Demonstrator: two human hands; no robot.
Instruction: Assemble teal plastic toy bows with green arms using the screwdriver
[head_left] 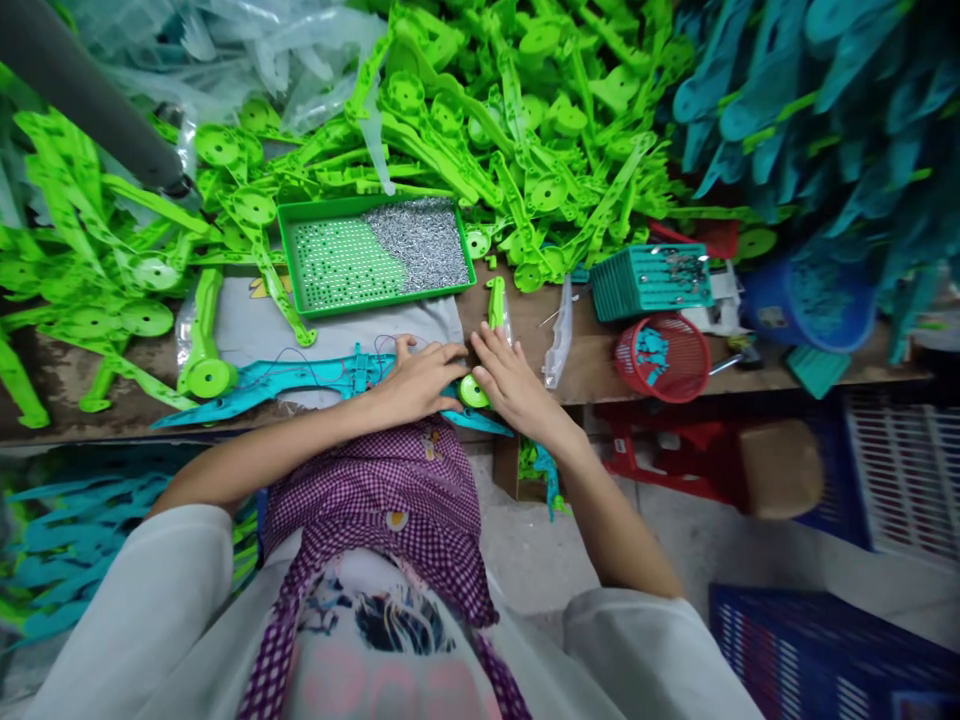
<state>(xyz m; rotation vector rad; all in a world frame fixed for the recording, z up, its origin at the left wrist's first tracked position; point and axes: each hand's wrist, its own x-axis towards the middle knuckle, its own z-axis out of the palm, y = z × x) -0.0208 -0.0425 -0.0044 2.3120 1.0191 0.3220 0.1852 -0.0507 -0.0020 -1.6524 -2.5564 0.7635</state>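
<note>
A long blue plastic part [307,375], shaped like a toy gun's body, lies along the table's front edge. Across its right portion rests my left hand [420,382], its thumb low and fingers curved over the part. My right hand [517,388] is beside it, fingers stretched out and nearly flat. Between the two hands a light green disc [472,390] shows on the part. The underside of both palms is hidden. Thin red and blue wires [322,360] run over the blue part. A small green piece [496,300] and a clear plastic piece [558,335] lie just beyond my right hand.
A green tray [285,250] of small metal screws sits ahead, before a heap of green parts [525,130]. To the right stand teal trays [615,285], a red basket [694,375] and a blue tub [855,320]. Blue parts [772,90] are piled behind.
</note>
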